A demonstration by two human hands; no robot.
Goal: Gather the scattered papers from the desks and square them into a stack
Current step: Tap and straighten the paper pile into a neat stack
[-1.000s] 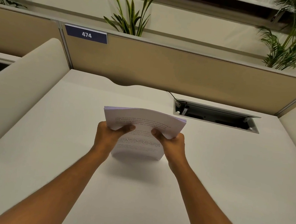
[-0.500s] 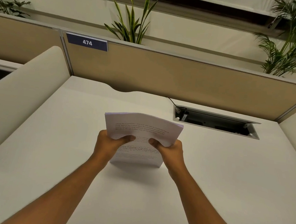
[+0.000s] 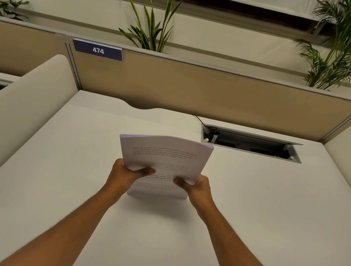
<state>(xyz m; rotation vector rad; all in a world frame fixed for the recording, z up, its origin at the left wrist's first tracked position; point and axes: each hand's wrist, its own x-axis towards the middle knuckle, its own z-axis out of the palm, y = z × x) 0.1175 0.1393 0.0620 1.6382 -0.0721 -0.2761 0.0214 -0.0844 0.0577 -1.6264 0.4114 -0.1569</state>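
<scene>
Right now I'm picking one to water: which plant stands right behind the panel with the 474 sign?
The spiky upright plant in the middle, just right of the 474 sign. The palm is far right, the third far left.

A dark blue label (image 3: 97,50) at the top left of the tan partition panel (image 3: 206,90) reads "474" in white digits. The top sheet of the paper stack (image 3: 163,159) carries printed paragraphs, too small and blurred to read.

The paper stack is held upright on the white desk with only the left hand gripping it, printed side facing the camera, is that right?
Not quite. Both hands grip it: the left hand and the right hand each hold a side of the paper stack, as the head view shows. It does stand upright on the white desk, print facing the camera.
</scene>
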